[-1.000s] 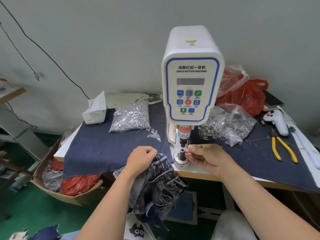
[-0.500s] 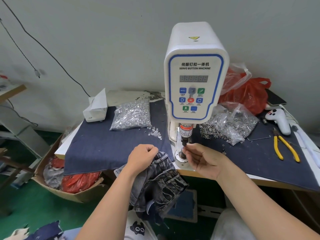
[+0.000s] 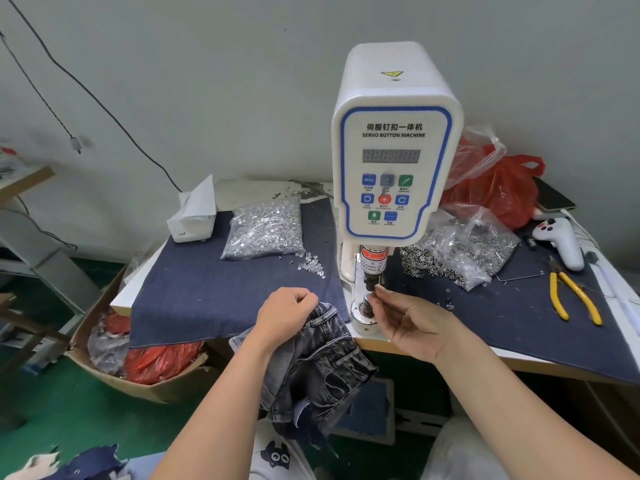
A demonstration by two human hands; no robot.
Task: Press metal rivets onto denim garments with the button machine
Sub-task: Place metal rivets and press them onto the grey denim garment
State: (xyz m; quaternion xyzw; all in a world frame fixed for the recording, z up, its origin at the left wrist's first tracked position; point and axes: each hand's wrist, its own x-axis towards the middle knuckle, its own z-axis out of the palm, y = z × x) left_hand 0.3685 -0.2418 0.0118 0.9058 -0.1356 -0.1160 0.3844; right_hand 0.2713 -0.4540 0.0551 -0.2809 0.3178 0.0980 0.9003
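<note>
Left hand (image 3: 289, 315) is fisted around the waistband edge of the dark denim garment (image 3: 320, 368); the rest of the fabric hangs off the table edge below the wrist. Right hand (image 3: 412, 322) is at the button machine (image 3: 394, 147), thumb and index fingertips (image 3: 379, 292) pinched together right at the gap between the upper punch and the lower die post (image 3: 366, 306). Whatever it is pinching is too small to see, probably a rivet, can't confirm. The other fingers are loosely curled.

The garment is not under the punch: it sits just left of the die base, between the two hands, touching the left hand only.

Beyond the left hand: a clear bag of silver rivets (image 3: 265, 230) on the blue cloth table cover (image 3: 214, 292), with a few loose pieces spilled beside it. A white box (image 3: 194, 220) is further out left.

Beyond the right hand: a second clear bag of darker metal parts (image 3: 467, 247), some spilled out toward the machine. Yellow-handled pliers (image 3: 571, 296) lie well to the right, with a white handheld controller (image 3: 561, 240) behind them and a red plastic bag (image 3: 502, 188) against the wall.

Below the table, left of the left arm: a cardboard box (image 3: 138, 382) holding red and clear plastic.
</note>
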